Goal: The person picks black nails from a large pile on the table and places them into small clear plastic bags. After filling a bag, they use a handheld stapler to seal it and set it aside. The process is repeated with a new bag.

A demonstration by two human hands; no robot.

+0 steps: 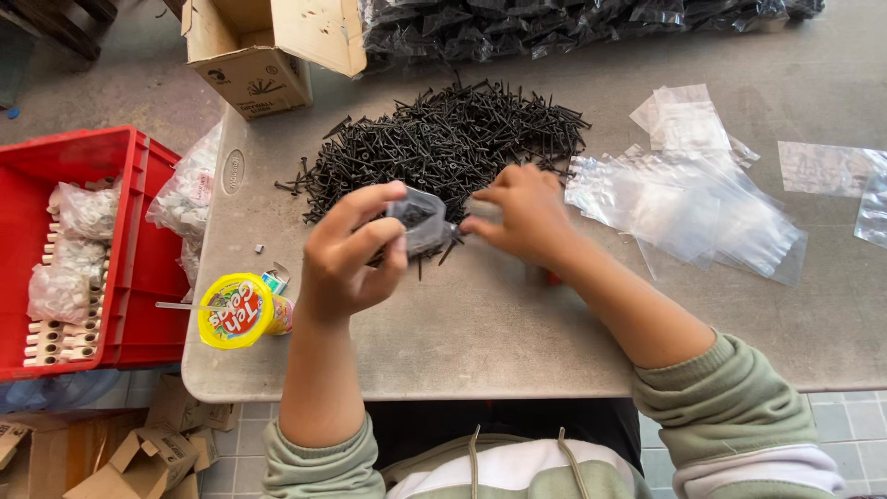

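Note:
My left hand (pixel 349 254) and my right hand (pixel 519 214) hold a small clear plastic bag (pixel 420 220) between them, just above the grey table (pixel 480 333). The bag has black screws inside, and a few screw tips poke out below it. My left hand grips its left side with thumb and fingers; my right hand pinches its right edge. Right behind the hands lies a big heap of loose black screws (pixel 443 139).
A spread of empty clear bags (pixel 688 199) lies right of my right hand. A yellow-lidded cup (pixel 238 310) stands by the table's left edge. A red crate (pixel 83 249) with bagged white parts sits at left, a cardboard box (pixel 263 46) at the back, filled dark bags (pixel 554 23) beyond.

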